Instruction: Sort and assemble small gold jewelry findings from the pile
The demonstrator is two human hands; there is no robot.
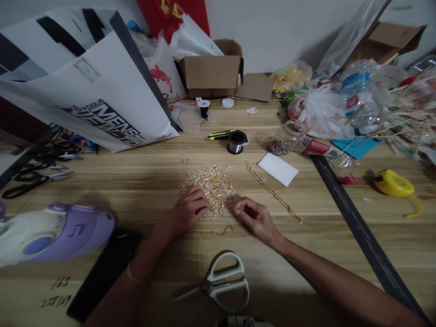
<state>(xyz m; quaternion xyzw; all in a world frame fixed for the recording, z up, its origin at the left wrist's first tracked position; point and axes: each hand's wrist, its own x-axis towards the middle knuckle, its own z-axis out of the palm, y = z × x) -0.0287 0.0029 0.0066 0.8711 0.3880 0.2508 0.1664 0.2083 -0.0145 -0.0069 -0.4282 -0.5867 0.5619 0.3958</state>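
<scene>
A heap of small gold and silver jewelry pieces lies on the wooden table. My left hand reaches onto its lower left part, fingers bent and drawn together; whatever they grip is too small to tell. At the right edge of the heap, my right hand has thumb and forefinger pinched, and I cannot make out what is between them. A short gold chain lies just below the heap, partly behind my left hand. Beyond my right hand stretches a longer gold chain.
Scissors with pale handles lie nearest me. Behind the heap are a wire spool and a utility knife. A white card, bead jar and yellow tape measure are right; a purple-white device is left.
</scene>
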